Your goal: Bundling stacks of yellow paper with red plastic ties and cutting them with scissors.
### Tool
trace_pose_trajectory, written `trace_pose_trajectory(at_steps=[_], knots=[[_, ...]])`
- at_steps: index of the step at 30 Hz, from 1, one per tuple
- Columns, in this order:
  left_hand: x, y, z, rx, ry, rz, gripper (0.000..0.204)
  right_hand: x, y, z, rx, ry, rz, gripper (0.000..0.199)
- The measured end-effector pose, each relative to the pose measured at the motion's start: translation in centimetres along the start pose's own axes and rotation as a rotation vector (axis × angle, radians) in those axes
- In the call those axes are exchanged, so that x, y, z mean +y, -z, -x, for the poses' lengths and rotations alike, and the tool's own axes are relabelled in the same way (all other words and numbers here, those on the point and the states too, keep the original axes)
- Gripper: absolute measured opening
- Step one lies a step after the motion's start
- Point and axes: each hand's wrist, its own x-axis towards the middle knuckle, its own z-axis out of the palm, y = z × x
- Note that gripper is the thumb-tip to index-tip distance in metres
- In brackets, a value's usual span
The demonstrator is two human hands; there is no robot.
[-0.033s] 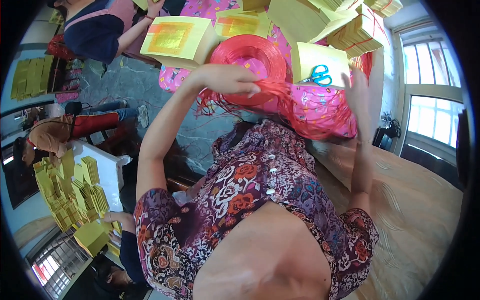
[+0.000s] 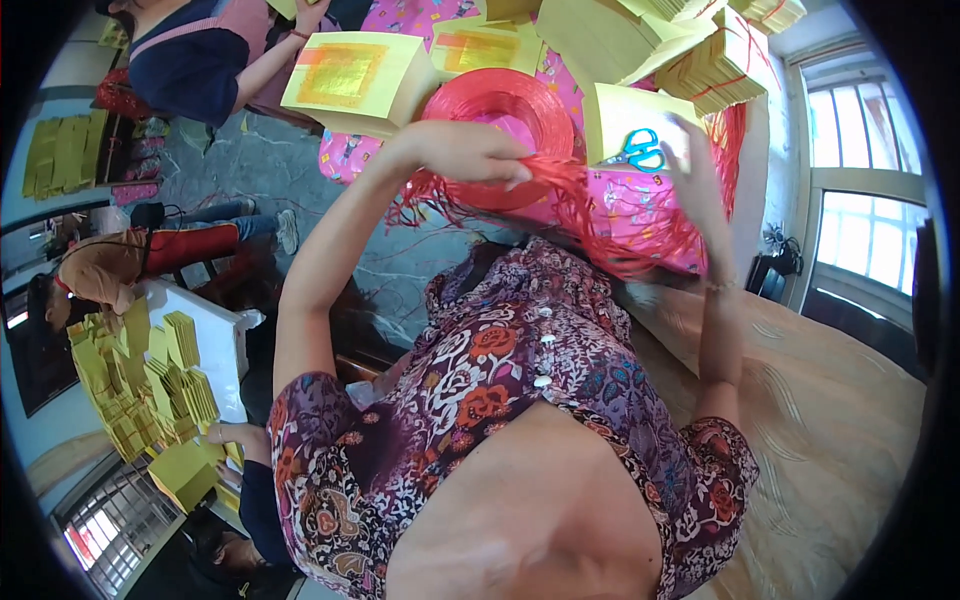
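Note:
A big roll of red plastic string (image 2: 505,105) lies on a pink patterned cloth (image 2: 640,215) in front of me. My left hand (image 2: 470,150) reaches over the roll and pinches a bundle of its loose red strands (image 2: 570,190). These strands run to the right to my right hand (image 2: 700,170), which is raised and grips their other end. More strands hang in a tangle below it. Blue-handled scissors (image 2: 640,150) rest on a yellow paper stack (image 2: 620,115) between my hands.
Tied bundles of yellow paper (image 2: 720,60) pile up behind the roll. A person in a dark top (image 2: 190,70) works at a yellow stack with an orange square (image 2: 350,75). Another person (image 2: 100,270) sits by a white table of yellow stacks (image 2: 160,380). Windows (image 2: 860,230) are at right.

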Motion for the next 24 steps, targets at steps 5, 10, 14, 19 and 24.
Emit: trace_pose_trajectory(at_steps=[5, 10, 14, 19, 24], knots=[[0.8, 1.6, -2.1, -0.031, 0.049, 0.076, 0.033, -11.1, -3.6, -1.3, -0.335, 0.228, -0.256, 0.034], [1.2, 1.8, -2.0, -0.166, 0.13, 0.403, 0.032, -10.2, -3.7, -1.3, -0.52, 0.144, -0.167, 0.022], [0.1, 0.7, -1.3, -0.025, 0.111, 0.429, 0.029, -4.8, -0.4, -1.5, -0.279, 0.113, -0.208, 0.028], [-4.5, -0.4, 1.1, 0.002, 0.19, 0.459, 0.027, 4.0, 5.5, 0.2, 0.102, -0.149, -0.053, 0.033], [-5.9, -1.0, 3.0, 0.023, 0.243, 0.591, 0.025, 15.3, 8.5, 4.0, 0.019, -0.345, 0.192, 0.033]])
